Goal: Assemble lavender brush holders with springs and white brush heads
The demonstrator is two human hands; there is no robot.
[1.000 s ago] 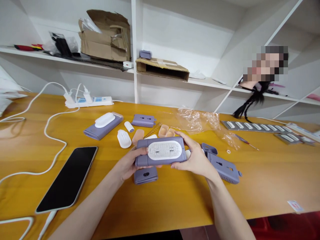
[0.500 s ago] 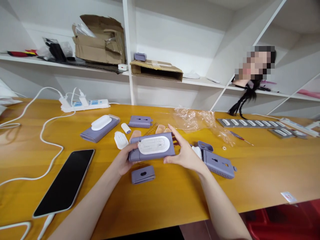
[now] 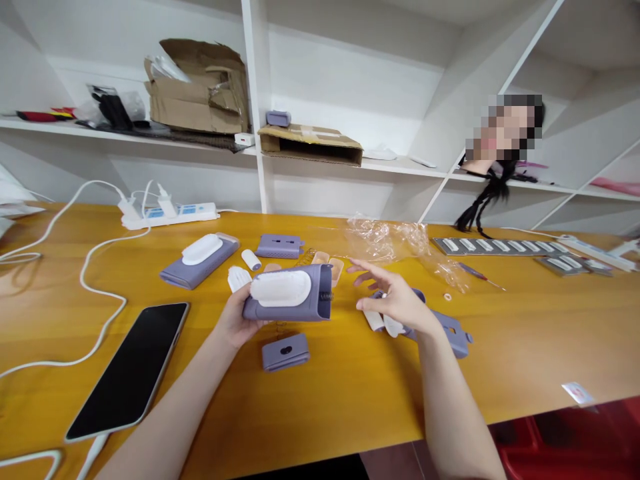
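Observation:
My left hand [image 3: 239, 319] grips a purple plastic housing [image 3: 290, 310] by its left end, above the table. A white oval pad [image 3: 281, 289] covers much of its upper face. Its right end is an open hollow, where a dark coil spring [image 3: 326, 296] shows. Apart from the housing, my right hand [image 3: 395, 303] hovers with fingers spread and nothing in them. Under it lie white parts [image 3: 374, 320] and a purple perforated cover [image 3: 453, 333], partly hidden by the hand. Below the housing sits a small purple cap [image 3: 286, 352] with a black oval.
At left are a phone [image 3: 130, 370], a power strip [image 3: 170, 215] and another padded purple housing [image 3: 200, 260]. Behind lie a purple cover [image 3: 280, 246], a white cylinder [image 3: 251, 260] and clear plastic wrap [image 3: 385, 240]. A screwdriver [image 3: 477, 273] and a grey strip [image 3: 500, 247] are at right.
My right hand has let go of the housing's right end and moved right, over the loose parts. The left hand keeps the housing, now shifted slightly left with its hollow end showing.

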